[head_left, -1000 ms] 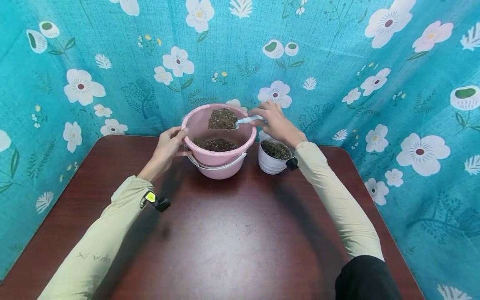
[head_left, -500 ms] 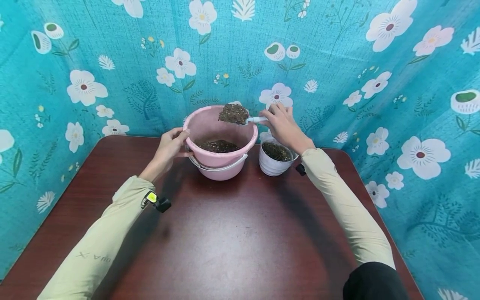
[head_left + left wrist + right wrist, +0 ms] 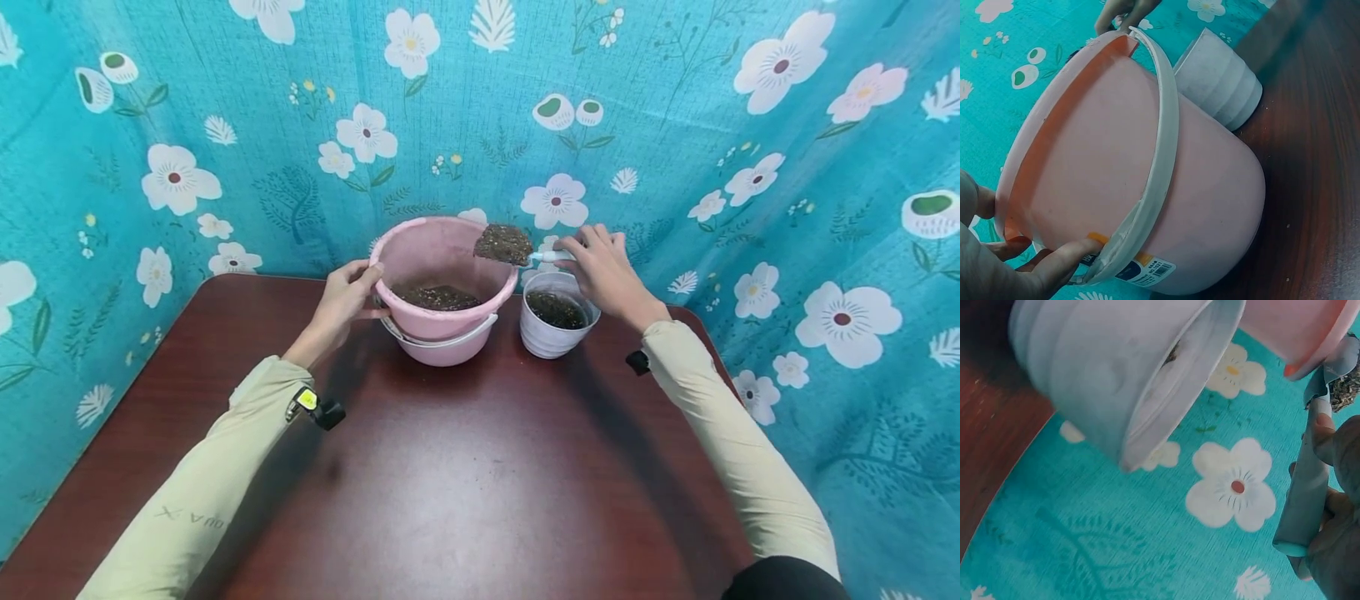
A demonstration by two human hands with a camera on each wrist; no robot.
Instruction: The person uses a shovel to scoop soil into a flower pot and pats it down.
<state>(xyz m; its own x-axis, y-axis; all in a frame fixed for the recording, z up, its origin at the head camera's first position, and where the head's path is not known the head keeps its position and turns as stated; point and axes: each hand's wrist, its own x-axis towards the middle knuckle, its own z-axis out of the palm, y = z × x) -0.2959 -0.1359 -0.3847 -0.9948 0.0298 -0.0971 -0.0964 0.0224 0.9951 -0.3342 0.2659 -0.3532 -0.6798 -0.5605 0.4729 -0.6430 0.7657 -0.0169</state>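
My left hand (image 3: 345, 302) grips the left rim of a pink bucket (image 3: 442, 346), thumb at the edge and fingers on the outer wall. Dark soil (image 3: 441, 297) lies in the bucket. In my right hand (image 3: 603, 271) is the pale blue handle of a small hand trowel (image 3: 1305, 481). Its blade carries a heap of soil (image 3: 504, 244) and overlaps the bucket's right rim in the head view. To the right of the bucket stands a white ribbed flowerpot (image 3: 553, 340), partly filled with soil, just below the trowel handle.
The bucket's white carrying handle (image 3: 1169, 125) hangs down over its front wall. Both containers stand at the far side of a dark red-brown table (image 3: 450, 483). A blue flowered curtain (image 3: 465, 100) rises close behind them.
My right hand has moved right with the loaded trowel, from over the middle of the bucket to its right rim, beside the flowerpot. The left hand keeps its hold on the bucket.
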